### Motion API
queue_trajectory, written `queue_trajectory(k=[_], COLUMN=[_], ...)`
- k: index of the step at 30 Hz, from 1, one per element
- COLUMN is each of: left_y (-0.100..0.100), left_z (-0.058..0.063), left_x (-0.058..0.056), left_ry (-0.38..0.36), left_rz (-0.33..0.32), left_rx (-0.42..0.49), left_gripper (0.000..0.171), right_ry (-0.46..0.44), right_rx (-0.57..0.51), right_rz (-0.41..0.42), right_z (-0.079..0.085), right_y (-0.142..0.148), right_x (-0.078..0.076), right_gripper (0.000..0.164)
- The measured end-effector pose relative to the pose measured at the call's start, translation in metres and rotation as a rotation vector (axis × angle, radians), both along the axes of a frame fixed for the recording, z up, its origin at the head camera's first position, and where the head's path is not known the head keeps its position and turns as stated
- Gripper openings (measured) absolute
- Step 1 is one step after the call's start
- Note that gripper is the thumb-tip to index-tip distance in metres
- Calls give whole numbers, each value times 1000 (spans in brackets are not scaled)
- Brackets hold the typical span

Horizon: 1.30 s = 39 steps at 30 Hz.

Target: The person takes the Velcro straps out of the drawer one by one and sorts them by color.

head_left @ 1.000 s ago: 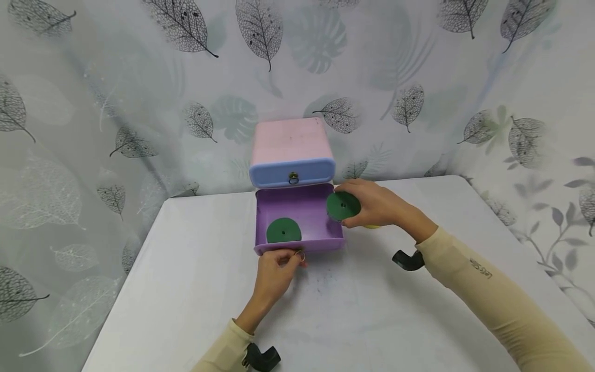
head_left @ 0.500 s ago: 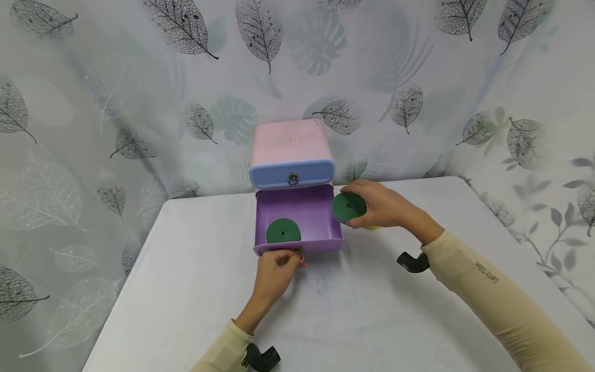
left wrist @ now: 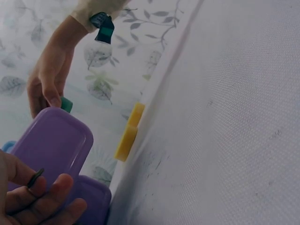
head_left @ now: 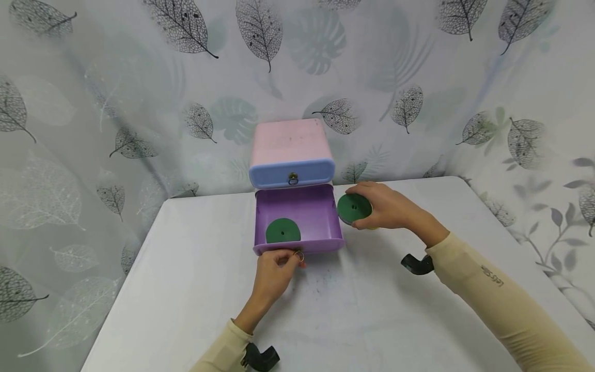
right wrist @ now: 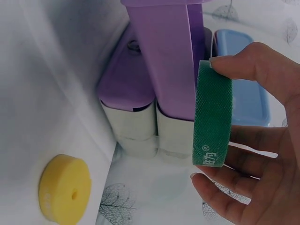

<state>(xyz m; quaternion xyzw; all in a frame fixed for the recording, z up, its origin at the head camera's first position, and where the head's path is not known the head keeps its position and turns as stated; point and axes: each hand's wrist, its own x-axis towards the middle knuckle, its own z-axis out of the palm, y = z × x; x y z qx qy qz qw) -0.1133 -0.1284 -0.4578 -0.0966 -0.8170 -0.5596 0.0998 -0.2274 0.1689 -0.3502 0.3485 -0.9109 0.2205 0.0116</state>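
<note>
A small drawer unit (head_left: 290, 139) with a pink top stands at the back of the table, its purple drawer (head_left: 321, 222) pulled out. My left hand (head_left: 273, 276) pinches the metal ring pull (head_left: 299, 256) on that drawer's front, fingers curled below it in the left wrist view. One green roll of tape (head_left: 283, 231) lies inside, against the drawer's front left. A second green roll of tape (right wrist: 213, 112) is held by its edge between thumb and fingers of my right hand (head_left: 390, 206). This roll is just outside the drawer's right wall, above the table.
Above the pulled-out drawer is a closed blue drawer (head_left: 292, 173); below it, another purple drawer (right wrist: 124, 79) sits closed. Yellow rolls (left wrist: 126, 143) rest on the white table (head_left: 200, 279) to the right, mostly hidden by my right hand in the head view. Leaf-patterned cloth hangs behind.
My right hand has moved rightward with the green roll of tape, from over the drawer's right edge to outside it. My left hand stays at the ring pull.
</note>
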Motion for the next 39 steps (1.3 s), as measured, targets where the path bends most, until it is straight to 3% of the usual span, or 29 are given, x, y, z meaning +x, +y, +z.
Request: queue_trajectory(k=[39], left_y=[-1], left_z=[4], left_x=[-1], left_ry=[-20], left_rz=[3], left_rx=[3], left_gripper=[24], right_ry=[-67], right_rx=[3], right_rz=[-22], right_z=[-22], right_y=[15], right_x=[4], right_gripper=[66])
